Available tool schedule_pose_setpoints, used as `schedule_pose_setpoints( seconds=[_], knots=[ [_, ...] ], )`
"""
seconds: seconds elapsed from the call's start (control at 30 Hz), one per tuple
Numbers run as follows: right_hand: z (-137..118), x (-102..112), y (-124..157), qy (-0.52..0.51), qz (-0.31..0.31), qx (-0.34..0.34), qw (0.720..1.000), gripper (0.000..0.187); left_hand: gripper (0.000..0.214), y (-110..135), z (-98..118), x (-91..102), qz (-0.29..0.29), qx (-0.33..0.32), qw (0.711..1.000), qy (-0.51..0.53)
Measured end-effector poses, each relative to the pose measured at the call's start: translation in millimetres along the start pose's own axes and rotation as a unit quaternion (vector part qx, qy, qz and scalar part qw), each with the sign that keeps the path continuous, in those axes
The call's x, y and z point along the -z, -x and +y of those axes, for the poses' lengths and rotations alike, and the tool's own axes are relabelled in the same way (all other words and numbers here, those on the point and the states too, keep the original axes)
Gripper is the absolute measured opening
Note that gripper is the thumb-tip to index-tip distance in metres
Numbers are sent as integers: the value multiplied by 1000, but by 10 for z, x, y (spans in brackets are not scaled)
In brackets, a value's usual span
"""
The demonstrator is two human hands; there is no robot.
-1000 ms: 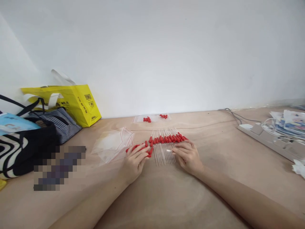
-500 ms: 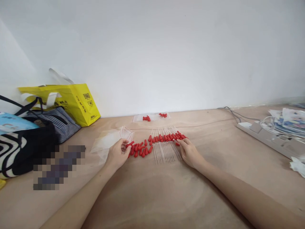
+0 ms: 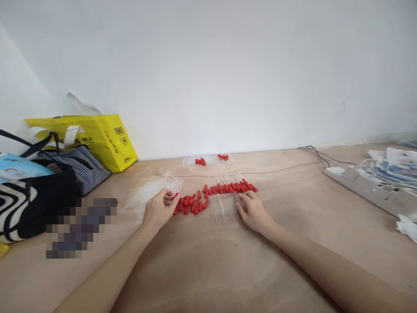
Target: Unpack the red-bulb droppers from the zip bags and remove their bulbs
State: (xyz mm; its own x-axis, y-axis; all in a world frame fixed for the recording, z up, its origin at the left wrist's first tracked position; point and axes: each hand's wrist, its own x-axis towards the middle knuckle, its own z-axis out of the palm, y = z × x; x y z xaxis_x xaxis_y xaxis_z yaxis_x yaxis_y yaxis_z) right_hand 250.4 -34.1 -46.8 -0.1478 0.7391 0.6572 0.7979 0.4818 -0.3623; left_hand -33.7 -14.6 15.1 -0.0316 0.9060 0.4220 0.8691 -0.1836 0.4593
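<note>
My left hand (image 3: 160,208) pinches a red rubber bulb (image 3: 175,196) between thumb and fingertips, beside a loose pile of red bulbs (image 3: 196,208). My right hand (image 3: 254,211) is at the right side of a row of clear glass dropper tubes (image 3: 223,209), its fingers curled on the end tube, partly hiding it. Behind that row lie several droppers with red bulbs fitted (image 3: 228,188), their clear tubes pointing away from me.
Clear plastic bags (image 3: 146,193) lie behind my left hand. Farther back, a bag with red-bulbed droppers (image 3: 206,160) lies near the wall. A yellow bag (image 3: 110,143) and a black-and-white bag (image 3: 35,204) stand left. At right are a power strip (image 3: 358,187) and packets (image 3: 397,163).
My right hand has let go of a red-bulbed dropper at the right end of the fitted row and shifted slightly toward me, onto the bare tubes. The left hand has barely moved.
</note>
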Motion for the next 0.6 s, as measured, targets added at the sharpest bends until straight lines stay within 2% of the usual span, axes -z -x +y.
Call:
schedule_pose_setpoints(
  seconds=[0.33, 0.6],
  knots=[
    [-5, 67, -1, -33, -21, -55, 998, 16, 22, -21, -15, 51, 0, 10, 1000, -11],
    [6, 59, 1, -38, -12, -58, 998, 14, 24, -13, -10, 78, -45, 5, 999, -24]
  ],
)
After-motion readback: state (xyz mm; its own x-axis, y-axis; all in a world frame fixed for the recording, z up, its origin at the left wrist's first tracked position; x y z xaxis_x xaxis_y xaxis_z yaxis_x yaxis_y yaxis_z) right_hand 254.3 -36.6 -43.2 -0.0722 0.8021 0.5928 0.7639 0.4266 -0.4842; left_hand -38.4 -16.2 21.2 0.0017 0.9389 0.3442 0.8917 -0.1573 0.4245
